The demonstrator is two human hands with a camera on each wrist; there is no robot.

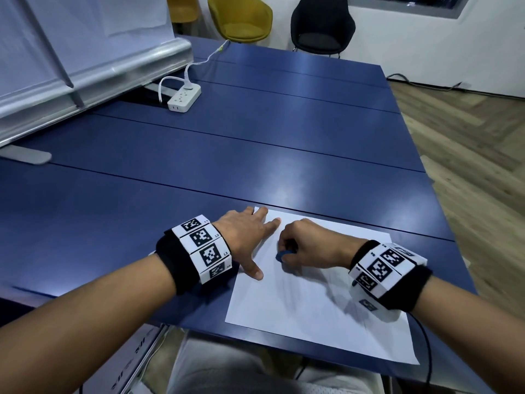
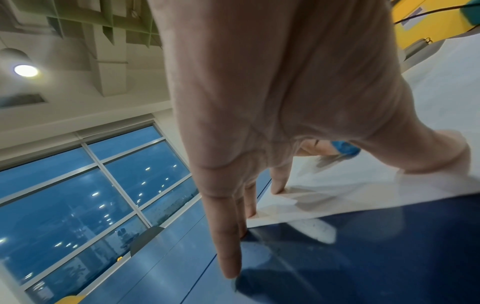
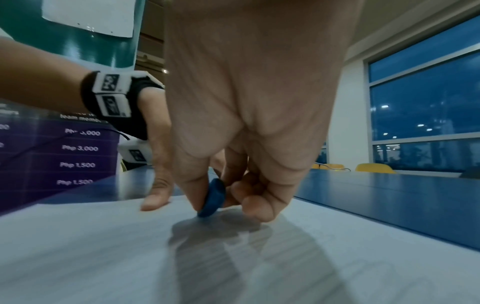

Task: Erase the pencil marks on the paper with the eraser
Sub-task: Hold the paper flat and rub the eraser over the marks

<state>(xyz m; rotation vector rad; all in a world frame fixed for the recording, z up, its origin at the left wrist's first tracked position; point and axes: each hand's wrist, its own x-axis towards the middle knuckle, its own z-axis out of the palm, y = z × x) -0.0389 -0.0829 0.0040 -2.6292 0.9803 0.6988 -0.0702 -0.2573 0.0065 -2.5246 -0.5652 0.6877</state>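
Note:
A white sheet of paper [image 1: 312, 302] lies on the blue table near its front edge. My right hand [image 1: 306, 245] pinches a small round blue eraser [image 1: 283, 256] between thumb and fingers, its lower rim touching the paper [image 3: 130, 257]. In the right wrist view the eraser [image 3: 213, 198] stands on edge under the fingertips. My left hand [image 1: 244, 237] lies flat with fingers spread, pressing the sheet's left edge; its thumb and index finger rest on the paper [image 2: 389, 195], its outer fingers on the table. The eraser [image 2: 346, 148] shows beyond the left palm. No pencil marks are plainly visible.
A white power strip [image 1: 184, 98] with a cable sits far back left on the blue table [image 1: 255, 143]. A pale board on a metal stand [image 1: 85, 61] fills the back left. Yellow and black chairs [image 1: 321, 27] stand beyond the table; wooden floor is at right.

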